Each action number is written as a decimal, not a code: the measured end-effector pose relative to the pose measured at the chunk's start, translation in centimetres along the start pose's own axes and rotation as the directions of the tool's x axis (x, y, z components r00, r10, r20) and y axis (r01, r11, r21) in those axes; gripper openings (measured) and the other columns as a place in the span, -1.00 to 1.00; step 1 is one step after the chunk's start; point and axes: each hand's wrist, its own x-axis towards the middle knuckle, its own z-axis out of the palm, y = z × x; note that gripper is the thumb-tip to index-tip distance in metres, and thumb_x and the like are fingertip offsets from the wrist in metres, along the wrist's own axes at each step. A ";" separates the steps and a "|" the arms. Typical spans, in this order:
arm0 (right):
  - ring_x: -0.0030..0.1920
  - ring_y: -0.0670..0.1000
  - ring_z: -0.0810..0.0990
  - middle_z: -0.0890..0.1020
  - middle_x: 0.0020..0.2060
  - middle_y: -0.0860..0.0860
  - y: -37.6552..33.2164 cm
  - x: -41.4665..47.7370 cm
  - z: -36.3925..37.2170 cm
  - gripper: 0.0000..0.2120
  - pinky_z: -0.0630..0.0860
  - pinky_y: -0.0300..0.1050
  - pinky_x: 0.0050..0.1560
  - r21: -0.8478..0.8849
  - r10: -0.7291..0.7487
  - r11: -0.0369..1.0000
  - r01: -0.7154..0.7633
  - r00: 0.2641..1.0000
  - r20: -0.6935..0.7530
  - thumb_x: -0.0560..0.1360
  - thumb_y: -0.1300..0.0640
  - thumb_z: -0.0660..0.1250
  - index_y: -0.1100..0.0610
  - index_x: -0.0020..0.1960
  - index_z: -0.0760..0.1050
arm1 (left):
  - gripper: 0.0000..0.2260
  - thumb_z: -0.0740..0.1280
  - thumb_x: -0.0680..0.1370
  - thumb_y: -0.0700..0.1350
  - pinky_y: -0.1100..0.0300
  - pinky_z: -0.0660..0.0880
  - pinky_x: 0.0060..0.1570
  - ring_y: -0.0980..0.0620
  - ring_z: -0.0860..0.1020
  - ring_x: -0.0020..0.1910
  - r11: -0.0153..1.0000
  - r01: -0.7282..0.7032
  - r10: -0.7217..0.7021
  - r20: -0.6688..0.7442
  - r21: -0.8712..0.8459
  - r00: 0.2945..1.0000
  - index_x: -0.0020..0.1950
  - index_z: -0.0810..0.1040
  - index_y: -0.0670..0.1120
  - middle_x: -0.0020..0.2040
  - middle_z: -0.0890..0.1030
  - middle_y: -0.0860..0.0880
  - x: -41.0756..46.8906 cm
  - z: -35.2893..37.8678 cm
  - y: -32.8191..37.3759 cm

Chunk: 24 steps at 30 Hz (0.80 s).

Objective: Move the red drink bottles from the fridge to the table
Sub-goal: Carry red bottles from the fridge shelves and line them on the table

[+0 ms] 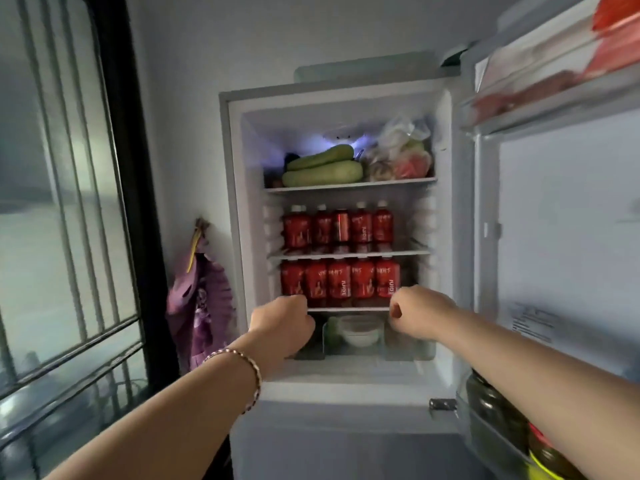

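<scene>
A dim corner with a pale wall holds a barred window on the left and a purple cloth hanging just beside an open fridge, whose door is swung out to the right. On the top shelf lie two green gourds next to plastic bags of food. The red drink bottles stand upright in two rows on the two shelves below, with a red can in the middle of the upper row. Both arms reach into the fridge at the front edge of the lower bottle shelf. The left hand, a beaded bracelet on its wrist, is at the left end of the lower row, and the right hand is at the right end. Each is curled into a loose fist with nothing visible inside it. Whether the knuckles touch the bottles cannot be told. A white bowl sits in the compartment beneath, between the two hands. Dark jars stand in the door's lower rack.
</scene>
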 end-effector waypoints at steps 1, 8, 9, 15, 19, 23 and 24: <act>-0.08 0.10 0.58 0.58 -0.15 0.03 0.4 1.9 0.3 -0.92 0.47 -0.12 -0.13 -0.006 0.006 1.000 -0.006 1.000 -0.019 0.48 0.13 0.26 0.08 -0.13 0.53 | -0.80 0.11 0.59 -0.08 0.13 0.45 -0.12 -0.13 0.56 -0.02 0.999 0.002 -0.003 -0.028 -0.042 1.000 0.06 0.48 -0.10 0.03 0.59 -0.09 2.0 0.6 0.0; -0.03 0.07 0.60 0.63 -0.02 0.03 1.6 18.1 1.9 -0.83 0.48 -0.11 -0.15 0.051 -0.023 0.998 0.036 0.967 -0.252 0.53 0.09 0.23 0.09 0.05 0.55 | -0.84 0.14 0.58 -0.03 0.07 0.55 -0.07 -0.04 0.57 -0.10 0.991 0.003 -0.036 -0.254 -0.130 0.967 0.05 0.45 -0.05 -0.05 0.58 -0.01 16.2 4.8 -1.6; -0.02 0.05 0.60 0.62 0.01 0.03 1.4 20.5 2.0 -0.81 0.49 -0.11 -0.14 0.099 -0.023 0.994 0.051 0.964 -0.266 0.55 0.08 0.23 0.08 0.11 0.53 | -0.84 0.14 0.58 -0.05 0.11 0.52 -0.10 -0.04 0.56 -0.07 0.992 0.013 -0.048 -0.278 -0.126 0.959 0.07 0.46 -0.05 -0.02 0.57 0.00 18.2 5.0 -2.2; 0.18 0.08 0.56 0.55 0.18 0.03 -2.1 37.2 4.4 -0.48 0.52 -0.07 0.13 0.490 -0.084 0.856 0.167 0.979 -0.188 0.44 0.01 0.39 0.08 0.35 0.36 | -0.82 0.17 0.58 -0.07 0.11 0.47 -0.15 -0.07 0.54 -0.07 0.963 0.119 -0.167 -0.190 -0.242 0.968 0.13 0.45 -0.09 0.00 0.57 -0.06 28.1 6.2 -5.7; 0.42 0.08 0.34 0.33 0.43 0.05 -6.2 45.0 6.2 0.07 0.35 -0.03 0.39 0.691 -0.145 0.690 0.214 0.977 -0.158 0.19 -0.19 0.52 0.10 0.52 0.07 | -0.80 0.23 0.54 -0.11 0.16 0.51 -0.07 -0.03 0.57 -0.03 0.906 0.140 -0.227 -0.179 -0.399 0.957 0.15 0.50 -0.05 0.02 0.61 -0.05 31.2 7.7 -7.5; 0.44 0.10 0.29 0.24 0.46 0.09 -8.6 49.1 6.3 0.02 0.31 -0.03 0.42 0.819 -0.041 0.562 0.115 0.993 -0.111 0.28 -0.09 0.52 0.17 0.53 0.03 | -0.81 0.24 0.51 -0.21 0.14 0.53 -0.09 -0.02 0.59 -0.07 0.914 0.069 -0.187 -0.266 -0.400 0.946 0.10 0.53 -0.11 -0.01 0.62 -0.06 33.2 8.0 -8.4; 0.45 0.11 0.28 0.23 0.47 0.11 -8.8 49.8 6.5 0.06 0.31 -0.02 0.42 0.839 -0.003 0.534 0.101 0.993 -0.118 0.26 -0.13 0.53 0.18 0.53 0.01 | -0.80 0.23 0.51 -0.22 0.15 0.52 -0.08 -0.03 0.59 -0.04 0.930 0.062 -0.174 -0.285 -0.363 0.943 0.11 0.52 -0.13 0.02 0.61 -0.08 33.6 8.0 -8.6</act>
